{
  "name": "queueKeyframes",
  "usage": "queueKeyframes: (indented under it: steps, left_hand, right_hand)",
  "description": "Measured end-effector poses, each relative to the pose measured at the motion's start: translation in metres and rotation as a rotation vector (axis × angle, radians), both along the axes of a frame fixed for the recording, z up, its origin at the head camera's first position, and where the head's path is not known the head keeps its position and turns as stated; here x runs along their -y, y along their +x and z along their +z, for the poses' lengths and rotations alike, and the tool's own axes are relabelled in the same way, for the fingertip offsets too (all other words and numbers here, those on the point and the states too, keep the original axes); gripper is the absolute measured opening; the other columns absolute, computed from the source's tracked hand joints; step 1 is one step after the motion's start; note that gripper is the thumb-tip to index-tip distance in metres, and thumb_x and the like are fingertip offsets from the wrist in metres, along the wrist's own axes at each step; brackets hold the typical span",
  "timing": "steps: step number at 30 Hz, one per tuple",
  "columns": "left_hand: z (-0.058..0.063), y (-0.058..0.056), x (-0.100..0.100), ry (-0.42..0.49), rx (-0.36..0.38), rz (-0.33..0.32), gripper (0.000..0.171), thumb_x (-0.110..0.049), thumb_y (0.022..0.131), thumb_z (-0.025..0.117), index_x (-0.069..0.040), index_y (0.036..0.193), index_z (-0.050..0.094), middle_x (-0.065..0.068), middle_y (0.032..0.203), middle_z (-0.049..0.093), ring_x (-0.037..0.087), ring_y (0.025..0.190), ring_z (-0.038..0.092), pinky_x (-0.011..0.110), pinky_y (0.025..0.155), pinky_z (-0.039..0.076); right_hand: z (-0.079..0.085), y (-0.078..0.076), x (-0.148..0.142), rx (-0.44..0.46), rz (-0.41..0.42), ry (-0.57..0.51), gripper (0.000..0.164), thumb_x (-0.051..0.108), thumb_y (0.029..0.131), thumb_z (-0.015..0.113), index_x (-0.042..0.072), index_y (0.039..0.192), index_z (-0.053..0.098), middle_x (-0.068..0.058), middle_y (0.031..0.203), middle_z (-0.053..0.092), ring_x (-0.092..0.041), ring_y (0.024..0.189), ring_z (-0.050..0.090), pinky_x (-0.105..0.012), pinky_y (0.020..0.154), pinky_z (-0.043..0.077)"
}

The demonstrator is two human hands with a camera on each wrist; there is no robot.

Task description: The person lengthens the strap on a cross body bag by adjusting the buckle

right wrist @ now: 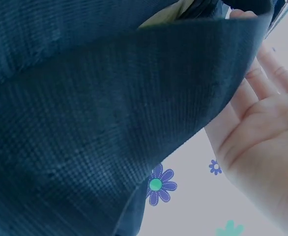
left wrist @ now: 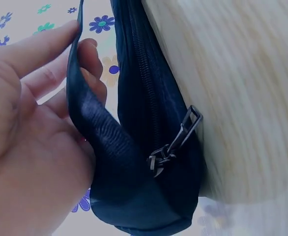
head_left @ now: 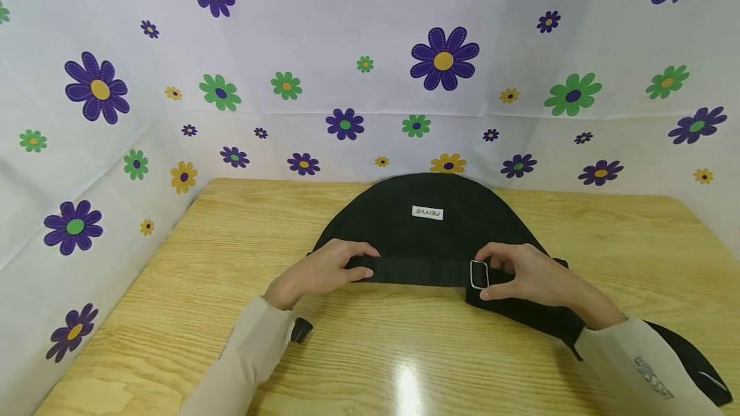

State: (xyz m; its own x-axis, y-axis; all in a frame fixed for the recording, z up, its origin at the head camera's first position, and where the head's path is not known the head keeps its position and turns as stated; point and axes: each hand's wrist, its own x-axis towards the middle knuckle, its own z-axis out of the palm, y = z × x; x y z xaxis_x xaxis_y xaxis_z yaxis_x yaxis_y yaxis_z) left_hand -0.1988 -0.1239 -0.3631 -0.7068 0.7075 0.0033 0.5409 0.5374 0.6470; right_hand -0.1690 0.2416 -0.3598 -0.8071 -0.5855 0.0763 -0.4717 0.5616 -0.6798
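A black half-moon bag (head_left: 381, 217) lies on the table with its curved side away from me and a small white label (head_left: 427, 213) upside down. Along its near straight side runs a wide black strap (head_left: 422, 271). My left hand (head_left: 320, 269) pinches the strap near its left end, thumb below and fingers above. My right hand (head_left: 528, 273) holds the strap by a silver slide buckle (head_left: 479, 275), thumb at its lower edge. In the left wrist view a metal zipper pull (left wrist: 186, 129) hangs beside the zipper. Close webbing (right wrist: 109, 123) covers most of the right wrist view.
The wooden table (head_left: 248, 242) reaches back to a white cloth (head_left: 370, 11) printed with flowers. A short black piece (head_left: 301, 330) shows beside my left sleeve. More black strap (head_left: 682, 345) passes behind my right forearm toward the table's right front.
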Motion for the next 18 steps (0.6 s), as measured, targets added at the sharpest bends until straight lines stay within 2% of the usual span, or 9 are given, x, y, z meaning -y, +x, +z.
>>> queueKeyframes:
  steps: [5,13,18]
  left_hand:
    - [-0.001,0.002,0.002,-0.028,-0.026,0.02,0.029,-0.003,0.1,0.063,0.004,0.128,0.065,0.018,0.13,0.064,0.032,0.122,0.059,0.045,0.102,0.048]
    - [-0.005,0.004,0.007,-0.073,-0.018,0.036,0.029,-0.001,0.099,0.063,0.005,0.128,0.065,0.018,0.13,0.064,0.033,0.124,0.058,0.044,0.103,0.047]
    - [-0.007,0.002,0.003,-0.076,-0.053,0.033,0.022,0.002,0.098,0.065,0.003,0.119,0.068,0.013,0.119,0.066,0.026,0.108,0.063,0.037,0.093,0.052]
  right_hand:
    - [-0.001,0.0,-0.003,-0.008,0.006,0.032,0.042,0.019,0.083,0.084,0.001,0.114,0.062,0.005,0.083,0.053,-0.007,0.069,0.044,-0.026,0.058,0.038]
    - [-0.002,0.0,-0.01,0.016,0.024,0.099,0.046,0.022,0.084,0.084,0.001,0.118,0.062,0.002,0.091,0.058,-0.011,0.079,0.051,-0.028,0.067,0.047]
    - [-0.004,-0.003,-0.012,0.074,0.023,0.148,0.051,0.021,0.085,0.082,-0.004,0.124,0.061,-0.003,0.098,0.063,-0.018,0.085,0.059,-0.036,0.073,0.053]
